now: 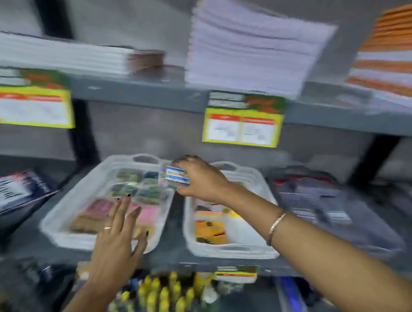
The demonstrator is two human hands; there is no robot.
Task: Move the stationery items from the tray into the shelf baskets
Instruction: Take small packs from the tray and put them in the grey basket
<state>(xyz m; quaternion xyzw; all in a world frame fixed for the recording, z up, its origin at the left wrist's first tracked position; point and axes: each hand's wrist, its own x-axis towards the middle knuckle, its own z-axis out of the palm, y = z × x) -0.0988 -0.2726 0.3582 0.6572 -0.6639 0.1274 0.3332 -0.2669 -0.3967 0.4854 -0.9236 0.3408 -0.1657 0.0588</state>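
Two white baskets stand side by side on the grey middle shelf. The left basket (61,223) holds green, pink and brown packets. The right basket (228,250) holds orange, yellow and white packs. My right hand (201,179) is shut on a small white box with blue print (176,176), held above the gap between the far ends of the two baskets. My left hand (116,240) hovers open, fingers spread, over the near edge of the left basket and holds nothing. The view is motion-blurred.
A grey tray (368,231) of dark items lies right of the baskets. Paper stacks (250,47) sit on the upper shelf (150,92), with yellow price labels (242,127) on its edge. Yellow-capped bottles (159,297) fill the shelf below. Dark booklets (15,190) lie at left.
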